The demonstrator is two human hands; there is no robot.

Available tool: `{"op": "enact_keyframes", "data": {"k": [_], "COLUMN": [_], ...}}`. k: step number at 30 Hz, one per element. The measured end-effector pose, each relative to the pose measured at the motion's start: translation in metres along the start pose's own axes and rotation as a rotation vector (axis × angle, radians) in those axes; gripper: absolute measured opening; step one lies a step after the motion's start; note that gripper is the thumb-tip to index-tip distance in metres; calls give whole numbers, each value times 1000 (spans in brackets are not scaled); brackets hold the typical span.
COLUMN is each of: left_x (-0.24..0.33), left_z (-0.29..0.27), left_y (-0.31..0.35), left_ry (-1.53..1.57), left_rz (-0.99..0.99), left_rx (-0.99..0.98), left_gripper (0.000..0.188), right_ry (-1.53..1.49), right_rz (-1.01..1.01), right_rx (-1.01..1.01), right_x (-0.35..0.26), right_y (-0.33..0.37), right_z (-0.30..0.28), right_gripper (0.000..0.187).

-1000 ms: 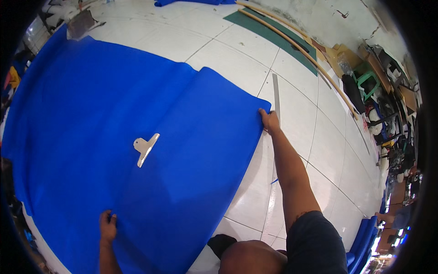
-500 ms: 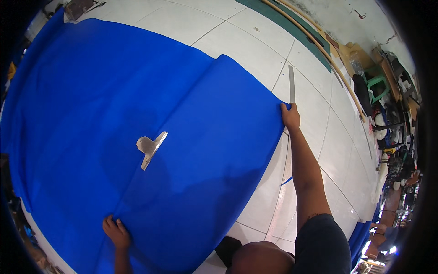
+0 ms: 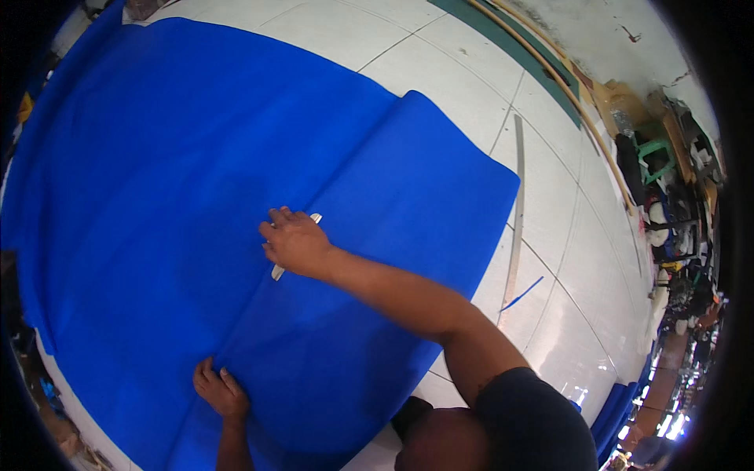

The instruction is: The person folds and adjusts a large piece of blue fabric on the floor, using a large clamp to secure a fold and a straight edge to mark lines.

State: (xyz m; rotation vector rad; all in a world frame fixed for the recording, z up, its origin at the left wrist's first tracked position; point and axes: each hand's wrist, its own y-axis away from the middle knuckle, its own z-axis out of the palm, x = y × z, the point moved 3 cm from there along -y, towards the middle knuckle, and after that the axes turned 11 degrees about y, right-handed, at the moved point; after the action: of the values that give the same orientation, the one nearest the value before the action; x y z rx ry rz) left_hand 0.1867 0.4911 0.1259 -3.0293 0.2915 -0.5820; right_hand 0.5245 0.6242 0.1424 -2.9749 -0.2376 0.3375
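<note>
A large blue sheet of cloth (image 3: 173, 118) lies over the floor, folded over on its right part, with the fold's edge running diagonally across the middle. My right hand (image 3: 297, 242) is closed over a silver bulldog clip (image 3: 277, 272) at that edge; only the ends of its jaws show past the fingers. Lower down, my left hand (image 3: 222, 390) rests on the cloth beside the same edge, thumb and fingers apart. Along the cloth's right side, a long metal ruler (image 3: 519, 173) lies on the tiles.
White floor tiles (image 3: 463, 78) surround the cloth. A thin blue strip (image 3: 522, 293) lies beside the ruler. Long wooden poles (image 3: 581, 106) and a green sheet (image 3: 503, 39) run along the wall. Clutter with a green stool (image 3: 654, 159) lines the right side.
My right hand has left the cloth's right corner and moved left onto the bulldog clip. The corner now lies flat beside the ruler. My left hand stays at the edge.
</note>
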Motion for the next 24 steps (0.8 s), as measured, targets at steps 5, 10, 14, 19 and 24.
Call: {"op": "enact_keyframes", "data": {"k": [5, 10, 14, 19, 24], "left_x": [-7, -8, -11, -10, -15], "left_z": [0, 9, 7, 4, 8], "left_y": [5, 2, 5, 6, 4], "left_ry": [-37, -22, -28, -4, -40], "left_rz": [-49, -11, -26, -17, 38], "left_rx": [2, -11, -8, 4, 8], "left_gripper": [45, 46, 46, 45, 44], "right_ry": [-98, -204, -829, -241, -102], "right_rz": [124, 146, 407, 680, 1240], "right_rx": [-221, 258, 586, 519, 92], "right_x": [-8, 21, 63, 125, 142], "right_y": [-35, -34, 7, 187, 357], "right_z": [-6, -17, -112, -170, -137], "right_gripper": [22, 29, 34, 23, 27]}}
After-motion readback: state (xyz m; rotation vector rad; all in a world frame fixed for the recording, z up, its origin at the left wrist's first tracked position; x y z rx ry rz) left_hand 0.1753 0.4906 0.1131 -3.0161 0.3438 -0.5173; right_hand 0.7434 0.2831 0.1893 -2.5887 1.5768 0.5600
